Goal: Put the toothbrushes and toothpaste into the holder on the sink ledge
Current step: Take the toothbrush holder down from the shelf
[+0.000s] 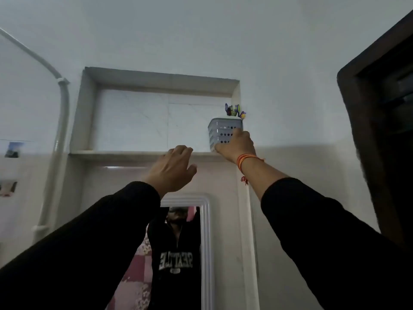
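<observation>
A pale grey perforated holder (pixel 221 132) stands at the right end of a recessed wall shelf (pixel 125 153), high above me. Colourful toothbrush heads (pixel 234 111) stick up out of its top. My right hand (pixel 237 145), with orange threads around the wrist, grips the holder's lower right side. My left hand (pixel 173 168) is raised just below the shelf's front edge, left of the holder, fingers curled and holding nothing. No toothpaste is visible.
A white-framed mirror (pixel 205 242) hangs below the shelf and reflects a person in a black sweatshirt. A grey pipe (pixel 63 113) runs down the wall at the left. A dark door frame (pixel 368 130) fills the right edge.
</observation>
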Demonstrator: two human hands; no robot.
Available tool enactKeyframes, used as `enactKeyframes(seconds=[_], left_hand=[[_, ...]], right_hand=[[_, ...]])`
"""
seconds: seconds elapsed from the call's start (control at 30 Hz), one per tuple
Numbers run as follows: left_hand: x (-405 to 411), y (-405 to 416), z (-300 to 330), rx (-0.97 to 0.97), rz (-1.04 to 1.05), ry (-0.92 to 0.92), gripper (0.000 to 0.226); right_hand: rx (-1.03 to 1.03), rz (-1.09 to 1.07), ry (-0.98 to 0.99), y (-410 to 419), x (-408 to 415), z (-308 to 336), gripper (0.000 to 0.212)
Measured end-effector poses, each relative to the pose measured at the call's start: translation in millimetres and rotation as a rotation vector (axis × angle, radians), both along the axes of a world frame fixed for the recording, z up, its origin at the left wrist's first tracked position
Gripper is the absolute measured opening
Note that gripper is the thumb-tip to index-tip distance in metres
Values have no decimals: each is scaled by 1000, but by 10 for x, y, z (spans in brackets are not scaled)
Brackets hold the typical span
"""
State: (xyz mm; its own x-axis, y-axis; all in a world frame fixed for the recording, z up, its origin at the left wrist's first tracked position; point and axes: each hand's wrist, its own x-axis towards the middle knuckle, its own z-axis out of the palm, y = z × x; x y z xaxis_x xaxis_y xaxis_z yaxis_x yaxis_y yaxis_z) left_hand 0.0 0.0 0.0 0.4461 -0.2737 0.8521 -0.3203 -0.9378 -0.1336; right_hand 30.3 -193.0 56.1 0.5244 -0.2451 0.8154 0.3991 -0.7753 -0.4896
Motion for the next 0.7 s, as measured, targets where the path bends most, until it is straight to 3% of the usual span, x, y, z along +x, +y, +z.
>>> enactKeyframes(seconds=[0.17, 0.43, 0.63, 0.7], left_hand=[[555, -164, 158, 41, 50, 56, 62], [1035, -115, 132, 46, 7, -19, 64], [1106, 41, 147, 135, -21, -13, 74], [1106, 72, 160, 143, -41, 4, 76]], right_hand=[[37, -50, 107, -28, 571, 197, 93], [156, -213, 1, 143, 1042, 343, 114], [237, -152, -3, 209, 1135, 464, 142], [254, -120, -1, 177, 1082, 473, 141]])
